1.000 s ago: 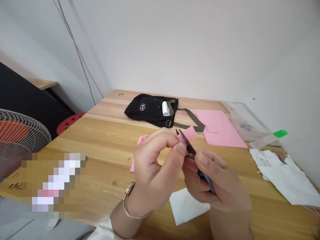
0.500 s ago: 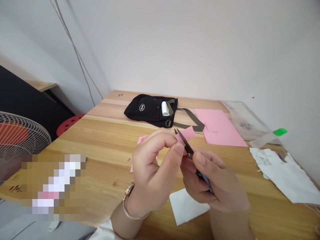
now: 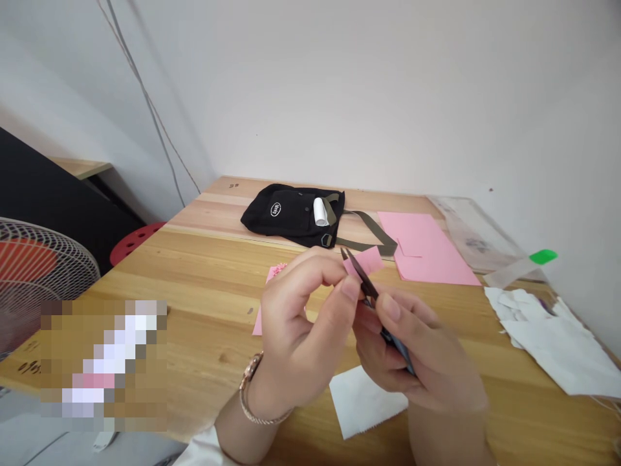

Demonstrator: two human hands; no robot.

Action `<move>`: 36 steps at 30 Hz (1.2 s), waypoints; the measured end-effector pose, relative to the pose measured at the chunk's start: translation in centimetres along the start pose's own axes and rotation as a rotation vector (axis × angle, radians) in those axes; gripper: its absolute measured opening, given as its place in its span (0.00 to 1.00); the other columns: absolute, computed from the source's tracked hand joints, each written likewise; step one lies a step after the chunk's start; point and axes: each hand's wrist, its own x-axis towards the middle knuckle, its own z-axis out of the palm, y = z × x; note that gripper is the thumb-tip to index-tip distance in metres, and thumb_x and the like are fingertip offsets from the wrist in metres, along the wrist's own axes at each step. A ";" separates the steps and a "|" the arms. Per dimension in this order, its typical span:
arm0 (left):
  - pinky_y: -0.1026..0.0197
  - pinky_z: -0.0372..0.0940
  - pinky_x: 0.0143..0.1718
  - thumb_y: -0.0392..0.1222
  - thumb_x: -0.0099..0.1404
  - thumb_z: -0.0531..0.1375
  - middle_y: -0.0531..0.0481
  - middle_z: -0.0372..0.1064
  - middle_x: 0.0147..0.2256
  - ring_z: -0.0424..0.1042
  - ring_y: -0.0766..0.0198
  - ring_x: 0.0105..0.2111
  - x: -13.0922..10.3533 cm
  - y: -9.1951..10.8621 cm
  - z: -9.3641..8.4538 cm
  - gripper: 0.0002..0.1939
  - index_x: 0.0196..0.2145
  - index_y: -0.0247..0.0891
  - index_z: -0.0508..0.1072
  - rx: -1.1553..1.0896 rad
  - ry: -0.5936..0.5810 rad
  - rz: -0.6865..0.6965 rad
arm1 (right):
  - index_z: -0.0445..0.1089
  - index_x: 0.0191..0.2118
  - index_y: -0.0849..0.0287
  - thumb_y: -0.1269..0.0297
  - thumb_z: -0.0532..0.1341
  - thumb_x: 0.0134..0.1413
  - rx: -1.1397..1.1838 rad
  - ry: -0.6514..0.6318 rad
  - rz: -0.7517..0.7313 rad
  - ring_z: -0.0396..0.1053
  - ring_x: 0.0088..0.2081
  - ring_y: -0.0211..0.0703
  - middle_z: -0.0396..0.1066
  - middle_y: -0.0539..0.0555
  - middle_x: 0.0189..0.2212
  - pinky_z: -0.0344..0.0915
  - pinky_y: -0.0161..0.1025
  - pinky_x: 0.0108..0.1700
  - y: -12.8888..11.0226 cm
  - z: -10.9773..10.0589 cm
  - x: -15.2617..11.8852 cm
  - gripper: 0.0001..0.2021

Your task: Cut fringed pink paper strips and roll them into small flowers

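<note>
My left hand (image 3: 305,323) pinches a small strip of pink paper (image 3: 371,260) between thumb and forefinger. In my right hand (image 3: 417,349) is a pair of scissors (image 3: 363,275), with dark blades and bluish handles mostly hidden by my fingers. The blades point up and to the left and lie across the strip, close to my left fingertips. Below my hands a white paper piece (image 3: 366,401) lies on the wooden table (image 3: 194,291). Partly behind my left hand is a pink paper piece (image 3: 259,317) with small pink bits (image 3: 279,268) at its top.
A black bag (image 3: 286,213) with a white roll (image 3: 320,211) on it lies at the back. Pink sheets (image 3: 431,249) are to its right. White papers (image 3: 553,343) and a green-tipped clear item (image 3: 543,257) lie at the right. A fan (image 3: 43,278) stands at the left.
Both hands, with the strip and the scissors, have shifted very slightly to the right. The things on the table stay where they were.
</note>
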 end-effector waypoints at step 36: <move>0.62 0.62 0.27 0.28 0.62 0.53 0.52 0.67 0.24 0.66 0.67 0.26 0.3 0.1 0.5 0.10 0.27 0.37 0.68 0.160 0.063 0.084 | 0.54 0.24 0.57 0.51 0.55 0.57 -0.141 0.040 -0.014 0.37 0.13 0.24 0.45 0.40 0.15 0.34 0.26 0.11 -0.3 -0.4 -0.1 0.18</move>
